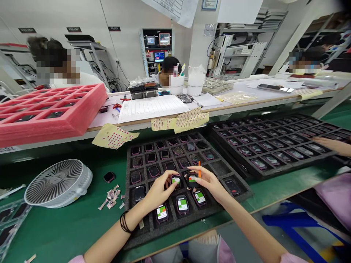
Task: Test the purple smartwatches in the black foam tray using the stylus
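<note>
Over the dark foam tray (175,228), my left hand (161,188) is closed on a watch with a lit green and white screen (176,180). Beside it, my right hand (208,181) grips another lit watch (192,179); an orange stick (199,168) stands up by its fingers. Below my hands, lit watches (182,204) lie in the front compartments, one showing an orange patch (161,212). Other compartments hold watches with dark screens (154,170).
A white fan (57,182), a loose watch (109,177) and small strips (112,197) lie left on the green table. Further foam trays (274,146) are at right, where another person's hand (333,146) reaches in. A pink foam tray (90,109) rests on the shelf.
</note>
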Available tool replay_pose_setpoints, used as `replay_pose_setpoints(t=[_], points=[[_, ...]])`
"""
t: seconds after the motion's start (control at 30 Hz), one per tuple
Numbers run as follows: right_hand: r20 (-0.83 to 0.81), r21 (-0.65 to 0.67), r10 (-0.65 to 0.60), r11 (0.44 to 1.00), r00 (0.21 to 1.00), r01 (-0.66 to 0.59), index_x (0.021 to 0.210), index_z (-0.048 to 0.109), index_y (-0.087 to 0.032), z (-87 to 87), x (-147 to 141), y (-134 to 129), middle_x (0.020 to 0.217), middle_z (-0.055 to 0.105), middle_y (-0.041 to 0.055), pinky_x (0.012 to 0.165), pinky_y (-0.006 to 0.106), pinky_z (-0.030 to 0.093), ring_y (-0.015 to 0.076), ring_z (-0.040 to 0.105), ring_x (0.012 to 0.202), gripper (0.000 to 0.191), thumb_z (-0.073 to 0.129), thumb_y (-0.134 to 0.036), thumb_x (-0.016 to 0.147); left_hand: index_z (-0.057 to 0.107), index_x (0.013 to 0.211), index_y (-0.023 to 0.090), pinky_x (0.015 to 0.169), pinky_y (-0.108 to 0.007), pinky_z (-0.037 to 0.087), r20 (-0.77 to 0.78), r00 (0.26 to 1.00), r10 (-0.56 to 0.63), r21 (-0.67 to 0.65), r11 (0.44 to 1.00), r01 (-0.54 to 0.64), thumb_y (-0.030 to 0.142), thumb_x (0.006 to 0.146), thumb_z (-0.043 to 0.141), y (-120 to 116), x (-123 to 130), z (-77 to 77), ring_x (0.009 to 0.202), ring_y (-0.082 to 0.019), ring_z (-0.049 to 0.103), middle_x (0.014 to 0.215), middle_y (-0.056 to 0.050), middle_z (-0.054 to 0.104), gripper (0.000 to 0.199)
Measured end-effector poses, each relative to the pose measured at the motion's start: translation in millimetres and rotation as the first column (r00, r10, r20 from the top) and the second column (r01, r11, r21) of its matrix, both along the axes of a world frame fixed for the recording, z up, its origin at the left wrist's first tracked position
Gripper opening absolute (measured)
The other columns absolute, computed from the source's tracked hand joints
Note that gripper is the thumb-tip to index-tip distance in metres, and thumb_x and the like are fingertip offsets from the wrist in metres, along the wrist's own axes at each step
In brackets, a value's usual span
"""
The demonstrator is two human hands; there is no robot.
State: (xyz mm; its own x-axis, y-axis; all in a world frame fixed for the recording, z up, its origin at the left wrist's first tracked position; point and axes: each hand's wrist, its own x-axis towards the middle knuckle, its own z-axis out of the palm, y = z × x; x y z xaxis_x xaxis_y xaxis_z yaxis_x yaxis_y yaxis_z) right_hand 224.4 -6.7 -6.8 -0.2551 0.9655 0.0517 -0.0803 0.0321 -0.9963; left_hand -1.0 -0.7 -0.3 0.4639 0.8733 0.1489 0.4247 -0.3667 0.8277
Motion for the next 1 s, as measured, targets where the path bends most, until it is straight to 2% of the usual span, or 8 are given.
replay_pose_setpoints(t=[0.3, 0.6, 0.83, 1.0], points=[[0.011, -0.007, -0.030, 1.000, 0.999, 0.030, 0.106, 0.067, -0.026, 3.0, -1.2, -0.3, 0.105, 0.067, 0.0058, 0.068, 0.032, 0.058, 0.0229, 0.065, 0.090, 0.037, 0.070, -0.045, 0.075, 0.052, 0.116, 0.022, 0.066, -0.026, 0.044, -0.006, 1.000, 0.001, -0.001, 1.000, -0.001, 0.032, 0.092, 0.048, 0.6, 0.0, -0.6, 0.072, -0.015, 0.053, 0.087, -0.002, 0.058, 0.027], [0.080, 0.046, -0.060, 0.997, 0.995, 0.056, 0.104, 0.068, -0.024, 1.4, 0.0, 1.0, 0.111, 0.067, 0.0065, 0.079, 0.034, 0.054, 0.0236, 0.063, 0.095, 0.032, 0.062, -0.047, 0.082, 0.053, 0.116, 0.021, 0.067, -0.026, 0.046, -0.012, 1.000, 0.005, 0.006, 1.000, -0.005, 0.031, 0.091, 0.048, -0.2, 0.6, 2.8, 0.073, -0.015, 0.054, 0.087, -0.002, 0.059, 0.027], [-0.001, -0.017, -0.029, 0.999, 1.000, 0.029, 0.102, 0.069, -0.024, 3.2, -2.6, 0.1, 0.091, 0.070, 0.0045, 0.064, 0.031, 0.056, 0.0206, 0.065, 0.077, 0.032, 0.062, -0.049, 0.081, 0.052, 0.116, 0.021, 0.067, -0.026, 0.045, -0.007, 1.000, -0.004, 0.000, 1.000, 0.004, 0.031, 0.092, 0.048, -0.1, 0.7, 1.5, 0.073, -0.015, 0.054, 0.088, -0.002, 0.059, 0.027], [-0.042, -0.045, -0.023, 0.999, 0.999, 0.021, 0.099, 0.069, -0.023, 2.9, -3.2, 0.5, 0.092, 0.070, 0.0050, 0.061, 0.030, 0.057, 0.0200, 0.066, 0.074, 0.033, 0.062, -0.050, 0.081, 0.052, 0.116, 0.021, 0.067, -0.026, 0.045, -0.009, 1.000, -0.006, -0.001, 1.000, 0.006, 0.033, 0.092, 0.047, 0.3, 0.6, 1.6, 0.074, -0.015, 0.054, 0.090, -0.003, 0.060, 0.027]])
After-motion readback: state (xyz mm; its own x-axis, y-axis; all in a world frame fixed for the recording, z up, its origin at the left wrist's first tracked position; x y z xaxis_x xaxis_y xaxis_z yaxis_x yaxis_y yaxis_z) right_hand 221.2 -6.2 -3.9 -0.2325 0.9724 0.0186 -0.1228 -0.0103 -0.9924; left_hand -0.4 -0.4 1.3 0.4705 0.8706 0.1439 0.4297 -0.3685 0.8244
